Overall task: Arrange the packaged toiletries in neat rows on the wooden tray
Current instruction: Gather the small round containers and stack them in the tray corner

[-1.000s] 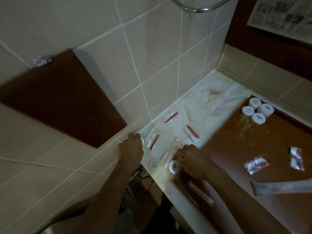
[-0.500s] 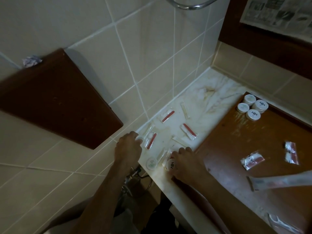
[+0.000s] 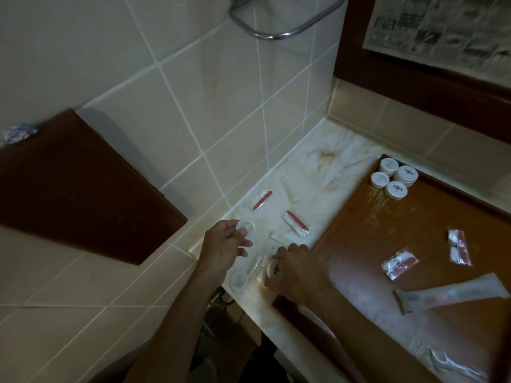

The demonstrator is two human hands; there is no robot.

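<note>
Lifted off the worktop [image 3: 318, 172] now, left hand [image 3: 221, 244] pinching a round packet [image 3: 245, 227], right hand [image 3: 296, 269] clutching another, wooden tray [image 3: 414, 239] lying rightward, nearer the right.

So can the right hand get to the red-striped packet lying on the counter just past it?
Probably yes. The red-striped packet lies flat on the marble counter, nothing between it and the right hand, though that hand already grips a round white container.

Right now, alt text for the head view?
Left hand pinches a small round packet above a marble counter strewn with packaged toiletries; right hand grips a round white container beside a wooden tray.
</note>
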